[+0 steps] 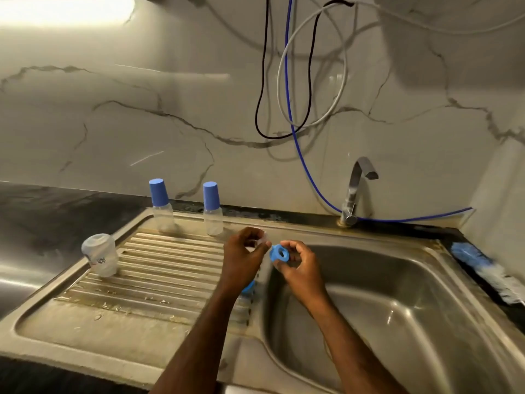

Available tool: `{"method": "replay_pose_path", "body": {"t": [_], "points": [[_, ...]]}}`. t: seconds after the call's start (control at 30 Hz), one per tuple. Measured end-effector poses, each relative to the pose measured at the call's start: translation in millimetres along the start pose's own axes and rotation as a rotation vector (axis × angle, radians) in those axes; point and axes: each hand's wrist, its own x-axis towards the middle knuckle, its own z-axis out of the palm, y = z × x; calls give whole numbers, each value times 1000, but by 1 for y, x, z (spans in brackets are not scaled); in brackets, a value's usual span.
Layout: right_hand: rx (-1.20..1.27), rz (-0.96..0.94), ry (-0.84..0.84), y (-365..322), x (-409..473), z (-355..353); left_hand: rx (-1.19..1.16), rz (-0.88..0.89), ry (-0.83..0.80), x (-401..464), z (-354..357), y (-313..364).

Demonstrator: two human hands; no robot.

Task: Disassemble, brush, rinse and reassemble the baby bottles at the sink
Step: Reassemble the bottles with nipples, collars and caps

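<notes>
Right hand [295, 261] pinches a blue collar ring [279, 253], fingers curled round it, hole facing the camera. Left hand [241, 251] pinches a small clear piece [262, 240] between thumb and fingertips; probably the teat, but it is pale and blurred, hard to be sure. The two parts sit just beside each other, apart, above the edge between drainboard [159, 268] and sink basin [397, 294].

Step in hand, as I judge it: teat and collar apart. Either disassembly or the start of refitting; the view does not settle which. No water runs from the tap [358, 191].

Under the left wrist another blue part [250, 287] peeks out on the drainboard, with what looks like a clear bottle body below it, mostly hidden.

Further out: two capped bottles [160, 206] [212, 209] stand upright at the back of the drainboard, near each other, blue caps on, so apparently untouched or already done. A clear lidded cup [100, 255] stands at the left edge of the drainboard. The bottle brush [483, 268] lies on the counter right of the basin, well apart from both hands.

Next move calls for: if cleaning, set one part down, free a hand, reach right for the brush, open the tap. If refitting, line the teat up with the ring hole and push or pull it through until seated. Small slippery parts over the basin, so a firm pinch is needed.
</notes>
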Motion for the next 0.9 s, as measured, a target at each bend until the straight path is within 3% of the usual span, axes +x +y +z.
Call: {"method": "replay_pose_path", "body": {"t": [0.13,0.3,0.43,0.73,0.9], "points": [[76,60,18,0,0,-6,108,68,-44,-4,5,1],[223,131,128,0,4,-18,139,171,54,-8,8,11],[368,75,147,-8,4,-29,70,97,16,-17,23,22],[192,-22,40,-5,3,-31,194,3,-98,-25,33,16],[121,-9,42,-4,4,-31,85,-21,-229,-27,35,11]]}}
